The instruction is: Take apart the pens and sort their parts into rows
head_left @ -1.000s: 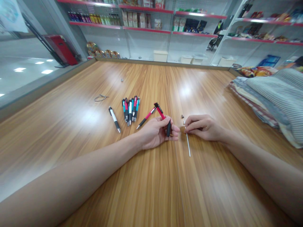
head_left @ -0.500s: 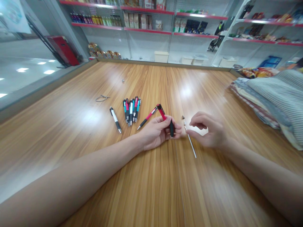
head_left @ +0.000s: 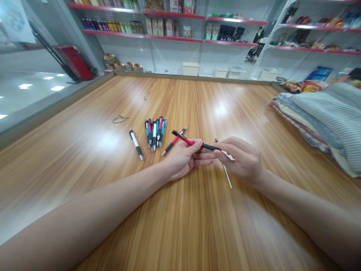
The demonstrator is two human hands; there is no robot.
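Observation:
My left hand [head_left: 183, 160] pinches a red and black pen barrel [head_left: 194, 143], held nearly level with its clip end pointing left. My right hand [head_left: 241, 158] has its fingers closed at the barrel's black front end and holds a thin white refill [head_left: 227, 176] that slants down toward me. A small pen tip piece [head_left: 216, 140] lies on the wooden table [head_left: 84, 158] just beyond my right fingers. Another red and black pen [head_left: 172, 142] lies behind my left hand.
A bundle of teal, red and white pens [head_left: 155, 132] lies left of my hands, with a white and black pen [head_left: 136, 144] beside it. A rubber band [head_left: 120, 119] lies farther left. Folded striped cloths [head_left: 324, 113] are stacked at the right. Shop shelves [head_left: 175, 35] line the back.
My left hand has tilted the pen barrel from upright to nearly level. My right hand lifted the white refill off the table and moved left to the barrel's front end.

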